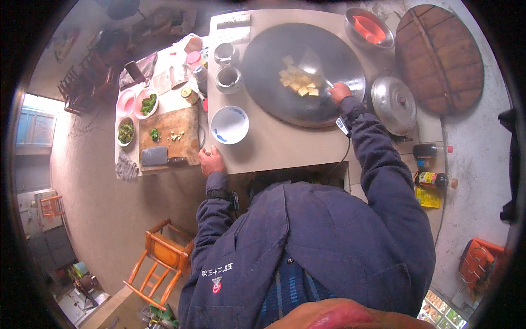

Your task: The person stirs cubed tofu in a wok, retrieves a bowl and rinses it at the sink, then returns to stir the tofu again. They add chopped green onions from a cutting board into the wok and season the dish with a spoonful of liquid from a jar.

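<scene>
My right hand (pixel 341 92) is closed around the handle of a wok spatula (pixel 312 63). Its blade rests among pale yellow cubes (pixel 296 78) that look like tofu, on the floor of a large dark wok (pixel 268 60). At the counter's near left corner, my left hand (pixel 212 160) leans on the edge, fingers slightly bent, with nothing visible in it. Beside it lies a wooden cutting board (pixel 183 120) carrying a cleaver (pixel 155 157), chopped greens (pixel 155 135) and small pale chopped pieces (pixel 177 135). A white bowl with blue marks (pixel 229 125) stands between my left hand and the wok.
Right of the wok are a metal lid (pixel 393 104), a round wooden cover (pixel 438 57) and a metal basin holding a red bowl (pixel 368 29). Bottles (pixel 433 179) stand beyond my right arm. Bowls of greens (pixel 146 103) sit left; a wooden chair (pixel 164 257) is behind.
</scene>
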Demonstrator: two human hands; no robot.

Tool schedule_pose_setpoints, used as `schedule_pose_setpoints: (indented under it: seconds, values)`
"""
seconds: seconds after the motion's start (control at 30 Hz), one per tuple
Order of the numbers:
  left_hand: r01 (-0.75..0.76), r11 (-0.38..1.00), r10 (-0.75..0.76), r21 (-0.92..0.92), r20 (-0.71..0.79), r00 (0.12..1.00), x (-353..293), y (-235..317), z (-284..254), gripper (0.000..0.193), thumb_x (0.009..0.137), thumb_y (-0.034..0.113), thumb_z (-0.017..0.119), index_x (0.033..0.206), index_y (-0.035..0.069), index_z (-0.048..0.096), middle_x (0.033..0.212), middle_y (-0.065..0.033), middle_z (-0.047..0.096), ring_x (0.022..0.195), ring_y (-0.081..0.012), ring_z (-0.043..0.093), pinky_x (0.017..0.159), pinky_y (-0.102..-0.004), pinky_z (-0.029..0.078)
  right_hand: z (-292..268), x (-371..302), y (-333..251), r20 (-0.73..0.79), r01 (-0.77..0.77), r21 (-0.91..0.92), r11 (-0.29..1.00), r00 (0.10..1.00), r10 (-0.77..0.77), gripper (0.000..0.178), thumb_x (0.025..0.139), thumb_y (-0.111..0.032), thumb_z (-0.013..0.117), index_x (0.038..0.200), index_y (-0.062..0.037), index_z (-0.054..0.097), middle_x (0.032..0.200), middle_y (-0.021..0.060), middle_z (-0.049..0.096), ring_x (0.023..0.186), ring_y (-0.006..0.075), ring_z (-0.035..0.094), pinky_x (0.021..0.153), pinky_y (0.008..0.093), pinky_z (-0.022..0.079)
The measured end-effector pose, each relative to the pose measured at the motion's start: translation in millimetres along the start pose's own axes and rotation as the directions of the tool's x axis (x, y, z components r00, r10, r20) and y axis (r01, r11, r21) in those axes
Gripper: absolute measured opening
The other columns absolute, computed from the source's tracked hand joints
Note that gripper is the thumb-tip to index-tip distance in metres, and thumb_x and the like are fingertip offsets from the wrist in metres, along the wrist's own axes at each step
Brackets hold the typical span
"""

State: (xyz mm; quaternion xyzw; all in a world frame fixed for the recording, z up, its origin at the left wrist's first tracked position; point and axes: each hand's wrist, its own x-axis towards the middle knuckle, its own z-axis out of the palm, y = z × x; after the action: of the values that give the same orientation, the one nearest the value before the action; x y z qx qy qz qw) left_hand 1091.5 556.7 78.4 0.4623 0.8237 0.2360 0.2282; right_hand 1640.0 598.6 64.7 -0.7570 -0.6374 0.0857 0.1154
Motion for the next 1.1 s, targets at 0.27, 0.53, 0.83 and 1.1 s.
schedule_pose_setpoints:
  seconds: [0.27, 0.53, 0.83, 1.1]
  values:
    - [-0.011, 1.000, 0.011, 0.025, -0.002, 1.000, -0.2, 0.5, 2.3, 0.059, 0.086, 0.048, 0.056, 0.123, 0.003, 0.051, 0.107, -0.0168, 0.062, 0.101, -0.0340, 0.060, 0.089, -0.0438, 0.044, -41.6, -7.2, -34.8, 0.293, -0.495, 0.619, 0.609, 0.866, 0.406, 0.014, 0.081, -0.015, 0.062, 0.077, -0.0022, 0.061, 0.061, 0.0059, 0.056, 0.049, 0.0171, 0.054, 0.046, 0.0350, 0.044]
    - [-0.017, 0.999, 0.018, 0.033, -0.029, 0.999, -0.6, -0.5, 1.3, 0.056, 0.086, 0.045, 0.058, 0.121, 0.003, 0.051, 0.106, -0.0172, 0.062, 0.100, -0.0343, 0.060, 0.086, -0.0436, 0.046, -24.4, 20.9, -53.3, 0.199, -0.251, 0.328, 0.911, 0.961, 0.193, 0.018, 0.083, -0.016, 0.058, 0.073, -0.0010, 0.060, 0.060, 0.0070, 0.055, 0.049, 0.0182, 0.054, 0.043, 0.0327, 0.042]
    - [-0.031, 0.999, 0.032, 0.025, -0.031, 0.999, 2.2, -6.0, 8.0, 0.057, 0.086, 0.047, 0.057, 0.123, 0.004, 0.051, 0.106, -0.0161, 0.062, 0.099, -0.0329, 0.060, 0.086, -0.0430, 0.046, -66.7, -36.3, -28.1, 0.304, -0.510, 0.685, 0.521, 0.849, 0.432, 0.015, 0.079, -0.017, 0.062, 0.074, -0.0036, 0.055, 0.062, 0.0057, 0.054, 0.052, 0.0161, 0.053, 0.043, 0.0327, 0.038]
    - [-0.017, 0.999, 0.018, 0.044, -0.012, 1.000, 2.0, -2.0, 6.3, 0.057, 0.086, 0.048, 0.056, 0.122, 0.004, 0.052, 0.111, -0.0174, 0.063, 0.103, -0.0334, 0.060, 0.088, -0.0435, 0.045, -50.3, -76.1, -32.4, 0.165, -0.310, 0.223, 0.924, 0.947, 0.277, 0.031, 0.074, -0.029, 0.061, 0.088, -0.0013, 0.067, 0.091, 0.0241, 0.064, 0.089, 0.0408, 0.061, 0.078, 0.0460, 0.048]
